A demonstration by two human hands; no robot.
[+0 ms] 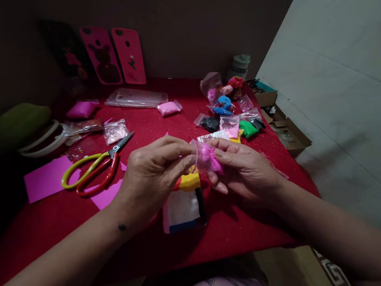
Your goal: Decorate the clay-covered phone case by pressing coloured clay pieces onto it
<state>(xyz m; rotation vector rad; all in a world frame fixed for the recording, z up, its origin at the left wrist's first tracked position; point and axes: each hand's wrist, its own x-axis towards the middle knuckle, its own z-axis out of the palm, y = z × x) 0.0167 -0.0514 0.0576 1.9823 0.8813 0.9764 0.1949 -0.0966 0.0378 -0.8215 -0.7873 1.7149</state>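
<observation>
Between my two hands, above the red cloth, is a small clear plastic bag (207,157) with bright pink clay-like material in it. My left hand (161,164) pinches the bag's open-looking clear end. The fingers of my right hand (238,164) are closed round its pink-filled part. Directly below lies a phone case (183,208) covered with white, yellow, red, blue, pink and black patches; my hands hide its upper part. Scissors (99,168) with one yellow and one red handle rest to the left of my left hand.
Pink paper (47,178) lies at left by a green fruit (19,125). Decorated phone cases (129,56) lean on the back wall, clear cases (135,97) before them. Several bags of coloured clay, one green (247,127), sit right. Cardboard boxes (291,135) stand beyond the table's right edge.
</observation>
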